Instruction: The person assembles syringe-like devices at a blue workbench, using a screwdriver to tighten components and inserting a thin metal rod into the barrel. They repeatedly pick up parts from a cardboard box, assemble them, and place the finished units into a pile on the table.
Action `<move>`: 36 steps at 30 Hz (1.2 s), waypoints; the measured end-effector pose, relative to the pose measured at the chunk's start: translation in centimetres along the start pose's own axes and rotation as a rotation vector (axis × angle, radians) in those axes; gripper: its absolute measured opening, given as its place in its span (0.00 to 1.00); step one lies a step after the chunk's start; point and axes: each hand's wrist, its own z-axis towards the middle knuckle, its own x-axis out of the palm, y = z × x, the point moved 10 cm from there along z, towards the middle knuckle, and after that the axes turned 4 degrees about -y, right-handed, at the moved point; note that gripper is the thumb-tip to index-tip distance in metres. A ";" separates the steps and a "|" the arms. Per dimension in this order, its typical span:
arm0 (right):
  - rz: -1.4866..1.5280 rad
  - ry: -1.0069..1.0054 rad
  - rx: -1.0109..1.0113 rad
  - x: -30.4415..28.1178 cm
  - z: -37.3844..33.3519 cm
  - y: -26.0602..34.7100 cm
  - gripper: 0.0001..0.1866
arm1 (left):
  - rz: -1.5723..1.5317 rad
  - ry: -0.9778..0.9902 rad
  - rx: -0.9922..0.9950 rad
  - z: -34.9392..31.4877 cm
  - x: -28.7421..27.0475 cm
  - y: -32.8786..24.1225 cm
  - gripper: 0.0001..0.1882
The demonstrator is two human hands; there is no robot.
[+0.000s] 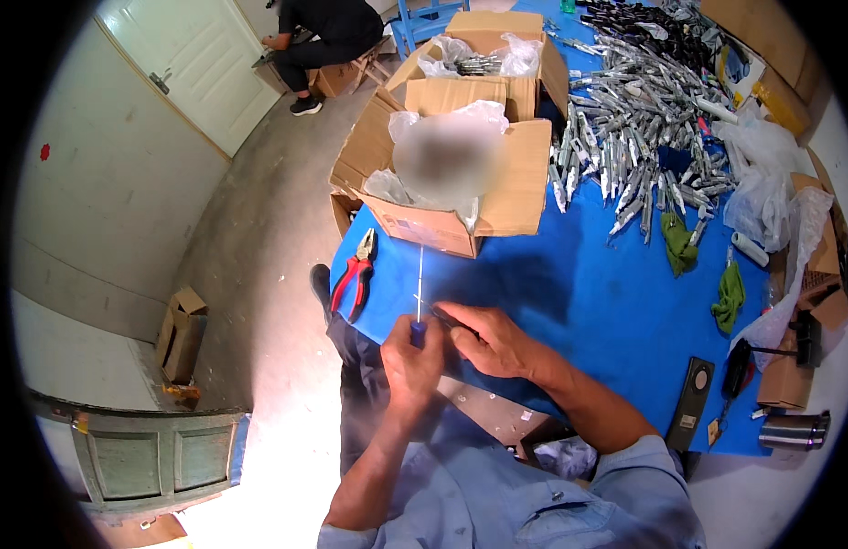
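Note:
My left hand [412, 364] is closed round the blue handle of a screwdriver [420, 284], whose thin shaft points away from me over the blue table. Close beside it on the right, my right hand [497, 343] is closed, thumb and fingers pinched near the handle. A small dark piece shows at its fingertips, too small to name. Pliers [354, 282] with red and black handles lie to the left, near the table edge. Beyond the screwdriver tip stands an open cardboard box [424, 226] lined with clear plastic; its contents are blurred.
A second open carton [499, 22] stands behind. Many slim silvery and black pieces [625, 128] are heaped at the far right, near green cloth gloves [729, 297]. A dark flat case [690, 403] and a steel cup [795, 430] sit at right. A person [328, 37] sits far left.

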 end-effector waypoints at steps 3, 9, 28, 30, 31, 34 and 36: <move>0.001 0.011 0.043 0.1 -0.1 -0.9 0.19 | 0.022 -0.001 0.025 0.1 0.2 -0.3 0.11; 0.081 0.018 0.105 0.4 -0.5 -2.2 0.25 | -0.028 0.057 0.006 0.1 0.2 -0.6 0.12; 0.393 -0.002 0.335 -0.1 -0.5 -4.4 0.14 | 0.146 0.409 0.121 -6.6 -7.5 -3.3 0.23; 0.321 -0.021 0.310 -0.3 -0.4 -4.4 0.13 | 0.130 0.385 0.171 -6.6 -7.7 -3.6 0.23; 0.264 -0.037 0.283 -0.5 -0.4 -4.3 0.12 | 0.126 0.372 0.174 -6.6 -7.8 -3.5 0.23; 0.128 -0.059 0.209 -0.8 -0.3 -3.3 0.10 | 0.125 0.347 0.180 -6.7 -7.9 -3.6 0.22; 0.064 -0.074 0.166 -0.9 -0.1 -2.5 0.09 | 0.142 0.358 0.167 -6.5 -7.8 -4.1 0.21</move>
